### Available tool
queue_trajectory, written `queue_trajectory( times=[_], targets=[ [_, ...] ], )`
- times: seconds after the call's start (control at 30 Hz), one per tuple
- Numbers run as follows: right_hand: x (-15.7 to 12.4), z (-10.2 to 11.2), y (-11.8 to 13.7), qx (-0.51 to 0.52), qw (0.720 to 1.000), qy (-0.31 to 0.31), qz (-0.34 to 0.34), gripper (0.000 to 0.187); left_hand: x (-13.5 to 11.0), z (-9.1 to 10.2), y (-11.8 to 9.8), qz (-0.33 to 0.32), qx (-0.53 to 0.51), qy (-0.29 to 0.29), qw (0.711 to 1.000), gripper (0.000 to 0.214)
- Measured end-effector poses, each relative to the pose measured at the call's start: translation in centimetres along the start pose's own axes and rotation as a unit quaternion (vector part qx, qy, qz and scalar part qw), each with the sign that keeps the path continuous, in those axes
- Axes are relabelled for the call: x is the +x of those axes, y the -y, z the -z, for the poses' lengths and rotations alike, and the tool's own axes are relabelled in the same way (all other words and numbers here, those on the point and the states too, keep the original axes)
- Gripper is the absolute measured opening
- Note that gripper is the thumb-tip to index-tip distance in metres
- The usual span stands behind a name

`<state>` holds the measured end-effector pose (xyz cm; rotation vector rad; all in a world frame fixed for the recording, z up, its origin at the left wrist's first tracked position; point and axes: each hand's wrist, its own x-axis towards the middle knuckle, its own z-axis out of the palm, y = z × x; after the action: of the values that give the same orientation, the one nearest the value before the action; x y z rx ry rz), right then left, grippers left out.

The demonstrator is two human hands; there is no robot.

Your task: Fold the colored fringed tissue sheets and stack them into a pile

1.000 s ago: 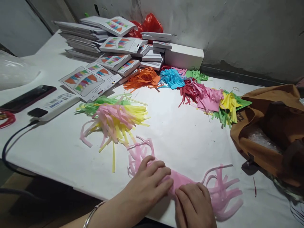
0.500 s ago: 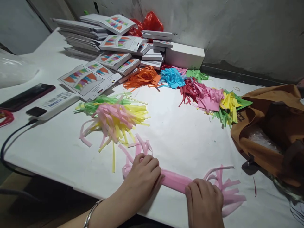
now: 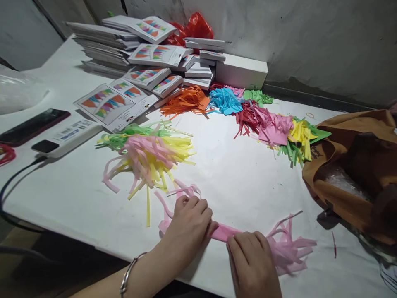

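A strip of pink tissue paper (image 3: 223,232) with fringed ends lies near the table's front edge. My left hand (image 3: 192,221) is closed over its left part, fingers curled down on the paper; a silver bangle circles that wrist. Closed on the strip further right is my right hand (image 3: 252,258), with loose pink fringe spreading out beyond it. Between the two hands a short flat, folded stretch of paper shows. The fingertips of both hands are partly hidden. Beyond my left hand rests a pile of pink, yellow and green fringed tassels (image 3: 149,155).
Fringed bundles, among them orange (image 3: 186,101) and blue (image 3: 226,100), line the back. Printed packets (image 3: 156,56) are stacked behind them beside a white box (image 3: 243,71). A brown bag (image 3: 325,165) stands at right. A phone (image 3: 32,126) and a cabled white device (image 3: 66,138) lie left.
My right hand has moved left along the strip, closer to my left hand. The paper between them is shorter and looks narrower. My left hand has shifted slightly.
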<state>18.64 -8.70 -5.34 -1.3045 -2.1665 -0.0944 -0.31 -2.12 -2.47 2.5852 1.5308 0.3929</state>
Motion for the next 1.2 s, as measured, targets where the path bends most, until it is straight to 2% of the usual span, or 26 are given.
queue_trajectory(
  times=[0.07, 0.2, 0.3, 0.43, 0.6, 0.77, 0.87, 0.93, 1.0, 1.07, 1.13, 1.2],
  targets=[
    [0.0, -0.2, 0.1, 0.018, 1.000, -0.007, -0.012, 0.018, -0.3, 0.2, 0.0, -0.017, -0.043, -0.034, 0.998, 0.013],
    [0.4, -0.3, 0.4, 0.051, 0.998, -0.018, -0.037, 0.009, -1.1, -0.4, 0.1, -0.127, -0.119, -0.072, 0.982, 0.005],
    [0.5, -0.5, 0.7, 0.029, 0.999, 0.004, -0.021, 0.017, -1.6, -1.1, 0.2, -0.159, -0.139, -0.071, 0.975, 0.018],
    [-0.5, -0.1, -0.1, 0.017, 1.000, 0.014, -0.001, 0.029, -1.9, -1.2, 0.8, -0.139, -0.190, -0.056, 0.970, 0.021],
    [-2.1, 1.3, -1.9, 0.002, 0.998, 0.019, -0.052, 0.015, -2.4, -0.4, 1.4, -0.110, -0.213, -0.034, 0.970, 0.017],
    [-1.9, 1.2, -1.6, -0.070, 0.989, 0.039, -0.124, 0.020, -2.1, -0.2, 0.4, -0.042, -0.125, -0.023, 0.991, 0.025],
    [-1.3, 1.0, -1.3, -0.129, 0.979, 0.045, -0.153, 0.023, -1.7, -0.4, -0.1, -0.014, -0.064, -0.012, 0.998, 0.021],
    [-0.9, 0.9, -1.1, -0.148, 0.975, 0.027, -0.163, 0.020, -1.5, -0.5, -0.3, -0.005, -0.055, -0.006, 0.998, 0.016],
    [-0.5, 0.8, -0.7, -0.143, 0.979, -0.010, -0.144, 0.013, -1.4, -0.6, -0.4, -0.008, -0.068, -0.003, 0.998, 0.016],
    [-0.2, 0.5, -0.1, -0.098, 0.991, -0.030, -0.087, 0.014, -1.5, -0.7, -0.3, -0.019, -0.083, -0.012, 0.996, 0.019],
    [0.0, 0.1, 0.4, -0.034, 0.999, -0.016, -0.034, 0.020, -1.5, -0.6, -0.1, -0.034, -0.097, -0.027, 0.994, 0.021],
    [0.1, -0.3, 0.6, 0.003, 1.000, 0.003, -0.021, 0.021, -1.4, -0.4, 0.3, -0.054, -0.110, -0.042, 0.992, 0.018]
  ],
)
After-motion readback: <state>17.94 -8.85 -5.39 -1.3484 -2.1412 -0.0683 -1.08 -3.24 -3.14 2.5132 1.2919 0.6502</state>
